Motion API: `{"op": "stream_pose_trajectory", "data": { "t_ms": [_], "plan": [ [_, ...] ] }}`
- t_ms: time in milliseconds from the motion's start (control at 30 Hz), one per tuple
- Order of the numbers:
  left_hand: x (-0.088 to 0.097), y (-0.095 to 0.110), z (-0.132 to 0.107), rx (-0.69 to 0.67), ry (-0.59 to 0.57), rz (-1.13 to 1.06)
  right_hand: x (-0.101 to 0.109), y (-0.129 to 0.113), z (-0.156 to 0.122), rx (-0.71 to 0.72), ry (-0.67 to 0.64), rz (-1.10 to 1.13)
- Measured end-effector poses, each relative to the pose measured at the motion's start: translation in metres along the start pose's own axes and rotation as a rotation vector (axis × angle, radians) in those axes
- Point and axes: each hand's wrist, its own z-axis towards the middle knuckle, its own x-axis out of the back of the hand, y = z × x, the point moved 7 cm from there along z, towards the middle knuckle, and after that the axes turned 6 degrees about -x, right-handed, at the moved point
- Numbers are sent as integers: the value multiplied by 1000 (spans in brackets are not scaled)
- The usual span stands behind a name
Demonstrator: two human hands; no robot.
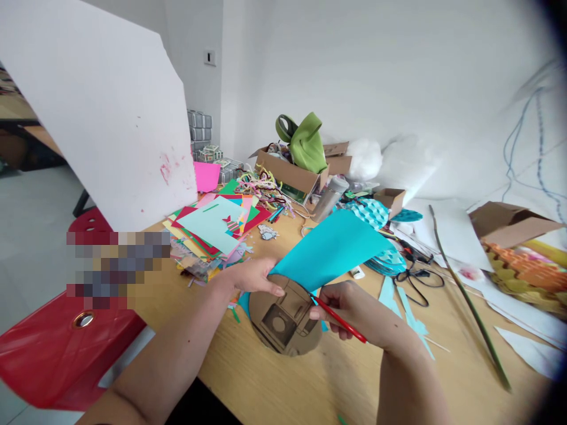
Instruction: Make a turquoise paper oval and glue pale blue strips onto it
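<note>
My left hand [257, 277] grips a round piece of brown cardboard [305, 316] together with a sheet of bright blue paper [336, 248], thumb on the cardboard's face. The sheet lies behind the disc and sticks out beyond its upper edge, with a bit also showing at the lower left. Closed around red-handled scissors [340, 320], seen nearly edge-on, my right hand [348, 301] is at the disc's right edge. Their dark blades point up and left along the rim where paper and cardboard meet. A narrow blue paper piece hangs beside the disc there.
Coloured paper sheets [212, 221] and scraps are piled left of centre. Behind stand a cardboard box [287, 171] and a grey bottle [330, 198]. Patterned blue discs [385, 260], a black cable [416, 283] and a long stick [469, 301] lie right. A red stool [66, 348] stands left.
</note>
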Motion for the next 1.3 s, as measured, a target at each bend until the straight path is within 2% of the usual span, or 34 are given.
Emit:
{"op": "stream_pose_trajectory", "data": {
  "t_ms": [100, 267, 500, 700, 800, 967, 1067, 1300],
  "plan": [
    [0, 1, 0, 14, 9, -18, -2, 4, 0, -14, -19, 36],
    [4, -3, -1, 59, 95, -77, 2, 5, 0, -15, 19, 29],
    [-4, -1, 1, 34, 25, -16, 0, -7, 3, 36, 22, -76],
    [-4, -3, -1, 74, 38, -48, 3, -7, 3, 34, 68, -79],
    [1, -4, -2, 90, 75, -35, 2, -6, 3, 28, 54, -35],
    [8, 4, -3, 23, 108, -137, 1, -4, 3, 16, 45, 52],
    [11, 4, -4, 26, 133, -157, -1, -2, 5, 24, 21, 68],
    [7, -4, -3, 44, 133, -180, -4, -2, 6, 46, -17, 42]
  ]
}}
